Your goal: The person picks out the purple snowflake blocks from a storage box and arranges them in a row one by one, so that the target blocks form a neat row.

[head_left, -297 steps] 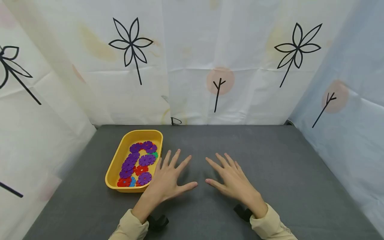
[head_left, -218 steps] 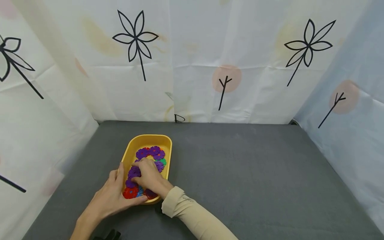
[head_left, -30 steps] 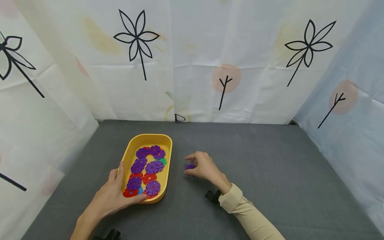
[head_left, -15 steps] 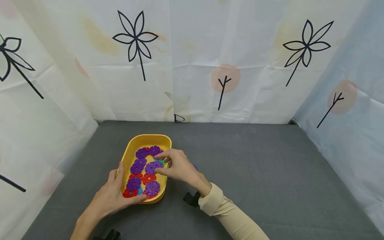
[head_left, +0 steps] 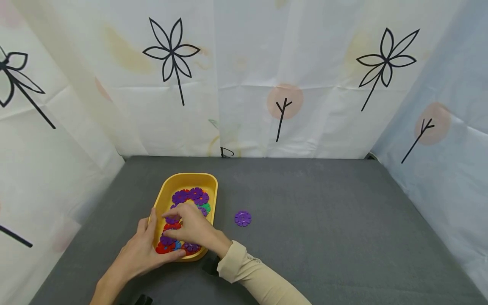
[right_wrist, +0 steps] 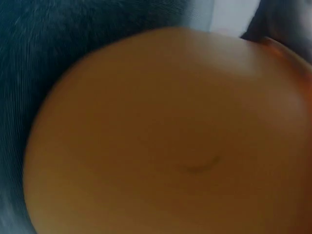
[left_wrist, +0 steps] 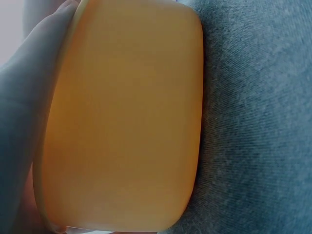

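A yellow plastic tray [head_left: 214, 199] stands left of the middle, with purple flower-shaped pieces [head_left: 180, 196] inside, plus red ones [head_left: 164, 248], a green one [head_left: 206, 207] and a blue one [head_left: 177, 245]. My left hand [head_left: 139, 248] holds its near left corner, fingers along the left side and thumb over the near rim. Over the pieces reaches my right hand [head_left: 196, 226], index finger and thumb apart with nothing between them. One purple flower piece [head_left: 242, 218] lies flat on the table, right of the tray. Both wrist views mostly show the tray's outer wall [left_wrist: 126, 117].
Dark grey cloth [head_left: 324, 220] covers the table. White printed curtains [head_left: 244, 63] enclose it at the back and both sides. A black strap [head_left: 211, 266] shows under the right wrist.
My left hand came to the tray's corner earlier and stays there. My right hand let go of a purple flower piece on the table, then moved left, back over the tray.
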### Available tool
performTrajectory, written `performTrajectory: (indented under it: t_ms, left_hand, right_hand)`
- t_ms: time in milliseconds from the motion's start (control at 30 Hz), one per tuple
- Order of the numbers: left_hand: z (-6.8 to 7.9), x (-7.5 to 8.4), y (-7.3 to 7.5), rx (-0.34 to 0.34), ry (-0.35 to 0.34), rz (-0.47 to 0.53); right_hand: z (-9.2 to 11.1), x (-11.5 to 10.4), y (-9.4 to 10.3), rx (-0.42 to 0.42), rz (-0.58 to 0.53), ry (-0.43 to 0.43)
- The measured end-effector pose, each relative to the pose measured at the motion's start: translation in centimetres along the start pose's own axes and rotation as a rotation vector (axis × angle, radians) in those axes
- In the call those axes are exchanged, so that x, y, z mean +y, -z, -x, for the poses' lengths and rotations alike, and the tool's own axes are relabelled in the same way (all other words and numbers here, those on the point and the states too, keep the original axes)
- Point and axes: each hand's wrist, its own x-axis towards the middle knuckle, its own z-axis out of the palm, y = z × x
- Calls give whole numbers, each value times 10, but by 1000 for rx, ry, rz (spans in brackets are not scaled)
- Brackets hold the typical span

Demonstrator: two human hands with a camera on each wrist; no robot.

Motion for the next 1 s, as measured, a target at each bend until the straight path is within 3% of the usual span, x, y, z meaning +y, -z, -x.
performTrajectory:
  t_ms: [267, 533, 733, 1000]
  left_hand:
    - [1, -1, -2, -2, -1, 16]
    - [-1, 0, 1, 0, 4, 7]
    - [0, -1, 0, 14, -4, 1]
    - [-2, -2, -2, 18, -1, -6]
  right_hand:
    - [-7, 8, -27, -30, 66, -80]
    - [-11, 10, -32, -29, 119, -156]
    - [-10, 10, -34, -42, 174, -158]
    - [-9, 11, -34, -56, 164, -140]
